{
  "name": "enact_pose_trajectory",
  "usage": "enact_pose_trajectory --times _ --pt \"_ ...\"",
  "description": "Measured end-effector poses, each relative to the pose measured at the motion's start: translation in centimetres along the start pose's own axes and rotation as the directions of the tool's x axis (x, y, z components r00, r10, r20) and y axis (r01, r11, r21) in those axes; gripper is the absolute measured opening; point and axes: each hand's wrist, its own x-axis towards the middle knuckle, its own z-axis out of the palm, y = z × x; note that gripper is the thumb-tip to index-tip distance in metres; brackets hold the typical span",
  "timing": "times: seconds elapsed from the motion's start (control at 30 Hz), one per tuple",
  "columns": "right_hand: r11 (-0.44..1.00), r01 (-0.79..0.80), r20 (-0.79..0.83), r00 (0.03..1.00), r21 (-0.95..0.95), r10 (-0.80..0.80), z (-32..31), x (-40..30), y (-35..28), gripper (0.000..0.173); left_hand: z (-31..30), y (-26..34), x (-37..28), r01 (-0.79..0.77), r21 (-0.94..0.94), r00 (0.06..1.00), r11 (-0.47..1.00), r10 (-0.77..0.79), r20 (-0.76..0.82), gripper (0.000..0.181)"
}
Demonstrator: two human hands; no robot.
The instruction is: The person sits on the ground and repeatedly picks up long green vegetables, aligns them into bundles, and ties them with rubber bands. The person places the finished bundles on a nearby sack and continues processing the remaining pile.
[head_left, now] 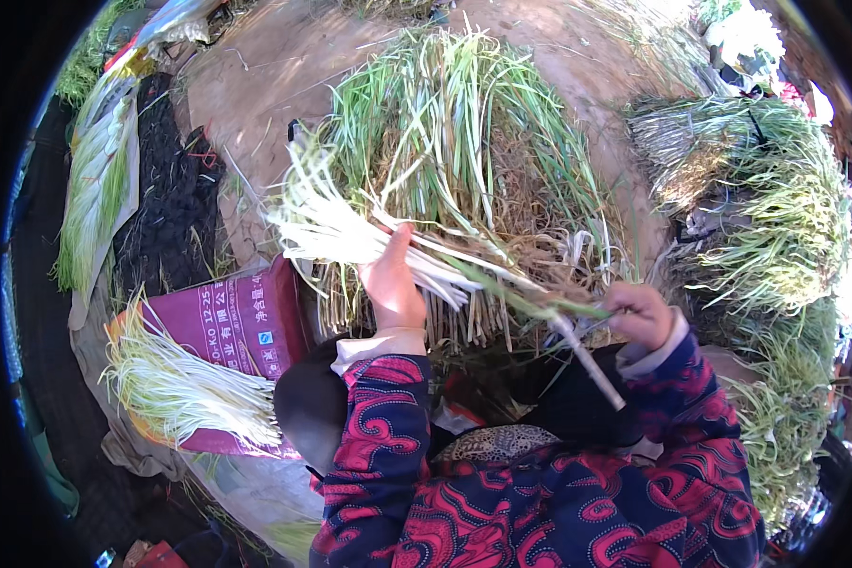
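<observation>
My left hand (pixel 395 284) is closed around a bundle of clean white allium stalks (pixel 337 231), their pale leafy ends fanned to the left. From this bundle one longer stalk (pixel 586 362) slants down to the right, past the hand. My right hand (pixel 639 314) pinches a green leaf strip (pixel 532 304) that crosses that stalk; whether they are still joined cannot be made out. Under both hands lies a large heap of untrimmed green stalks (pixel 461 135), with dry brown leaves in it and its cut ends towards me.
To the left, a pile of white stalks (pixel 206 394) rests on a purple printed sack (pixel 220 319). Farther left, more pale stalks (pixel 103 192) lie on a sheet. Bundled greens (pixel 752 192) are stacked along the right. Bare soil (pixel 270 78) shows beyond the heap.
</observation>
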Motion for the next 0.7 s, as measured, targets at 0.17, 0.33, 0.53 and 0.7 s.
enact_pose_trajectory --times 0.17,0.33,0.53,0.7 --pt "0.801 -0.370 -0.238 0.928 -0.472 0.288 -4.8 -1.5 5.0 0.015 -0.4 0.3 0.1 -0.040 -0.037 0.998 0.999 0.042 0.054 0.022" --pt "0.921 0.048 -0.144 0.983 -0.387 -0.112 -0.9 4.7 -0.7 0.036 -0.1 0.8 -1.9 0.115 -0.058 0.983 0.992 -0.105 0.149 0.023" --pt "0.976 0.204 0.206 0.955 0.074 -0.215 7.4 10.5 -1.0 0.027 0.3 1.7 -3.0 0.149 -0.048 0.959 0.988 -0.133 0.251 0.020" --pt "0.975 0.211 0.247 0.951 -0.070 -0.188 3.9 7.5 0.3 0.021 -0.9 2.2 -1.1 0.060 -0.124 0.994 0.990 -0.048 0.100 0.016"
